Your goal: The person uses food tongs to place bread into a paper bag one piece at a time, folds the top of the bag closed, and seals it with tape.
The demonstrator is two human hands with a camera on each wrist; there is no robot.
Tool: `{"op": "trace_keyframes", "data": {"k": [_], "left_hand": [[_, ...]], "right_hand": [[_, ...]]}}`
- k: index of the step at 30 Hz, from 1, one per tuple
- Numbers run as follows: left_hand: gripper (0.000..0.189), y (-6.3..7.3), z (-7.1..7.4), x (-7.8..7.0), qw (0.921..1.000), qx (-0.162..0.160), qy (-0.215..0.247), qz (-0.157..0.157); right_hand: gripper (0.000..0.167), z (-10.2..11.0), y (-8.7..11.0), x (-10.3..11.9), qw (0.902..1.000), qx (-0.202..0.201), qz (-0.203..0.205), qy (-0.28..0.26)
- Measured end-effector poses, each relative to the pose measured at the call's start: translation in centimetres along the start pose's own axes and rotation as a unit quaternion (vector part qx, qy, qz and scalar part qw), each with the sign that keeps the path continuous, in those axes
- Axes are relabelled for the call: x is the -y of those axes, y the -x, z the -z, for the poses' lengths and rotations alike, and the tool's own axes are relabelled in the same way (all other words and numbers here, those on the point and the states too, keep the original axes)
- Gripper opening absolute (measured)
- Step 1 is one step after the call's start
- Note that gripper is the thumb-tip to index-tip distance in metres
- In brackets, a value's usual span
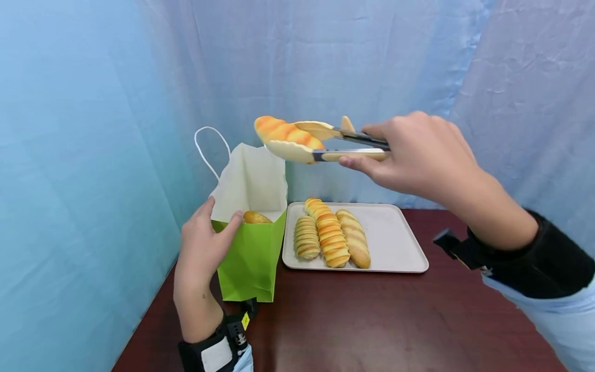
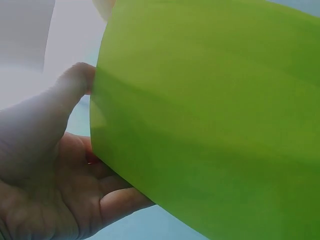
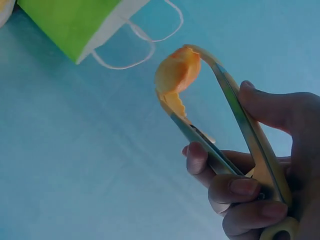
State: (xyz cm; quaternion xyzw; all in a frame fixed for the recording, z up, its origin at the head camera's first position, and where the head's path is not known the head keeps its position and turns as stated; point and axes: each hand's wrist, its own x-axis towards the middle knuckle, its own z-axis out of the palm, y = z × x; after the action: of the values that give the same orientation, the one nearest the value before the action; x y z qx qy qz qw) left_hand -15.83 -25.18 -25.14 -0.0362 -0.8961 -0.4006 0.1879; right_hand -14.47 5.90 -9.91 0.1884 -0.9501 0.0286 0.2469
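Head view: gripping tongs [image 1: 346,154] in right hand [image 1: 423,157], holding bag [image 1: 251,258] with left hand [image 1: 202,240]; treat bread [image 1: 285,133] as probably light, soft; clamp mid-length.

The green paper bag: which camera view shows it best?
The head view: the green paper bag appears nearly whole, open top included. The left wrist shows only its green outside, close up; the right wrist, a cropped part with two white handles.
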Motion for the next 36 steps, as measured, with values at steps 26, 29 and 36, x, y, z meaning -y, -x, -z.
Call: {"op": "trace_keyframes", "data": {"k": [26, 29, 36], "left_hand": [[0.063, 1.4, -2.9, -1.4, 0.9984, 0.001, 0.049, -0.029], [0.063, 1.4, -3.1, -1.7, 0.9978, 0.004, 0.052, -0.041], [0.063, 1.6, -2.8, -1.4, 0.9982, 0.012, 0.050, -0.030]], "right_hand": [[0.021, 0.1, -14.0, 13.7, 0.9049, 0.340, 0.035, 0.254], [0.027, -0.9, -14.6, 14.9, 0.8959, 0.364, 0.041, 0.252], [0.029, -4.0, -16.1, 17.1, 0.8802, 0.398, 0.063, 0.251]]}}
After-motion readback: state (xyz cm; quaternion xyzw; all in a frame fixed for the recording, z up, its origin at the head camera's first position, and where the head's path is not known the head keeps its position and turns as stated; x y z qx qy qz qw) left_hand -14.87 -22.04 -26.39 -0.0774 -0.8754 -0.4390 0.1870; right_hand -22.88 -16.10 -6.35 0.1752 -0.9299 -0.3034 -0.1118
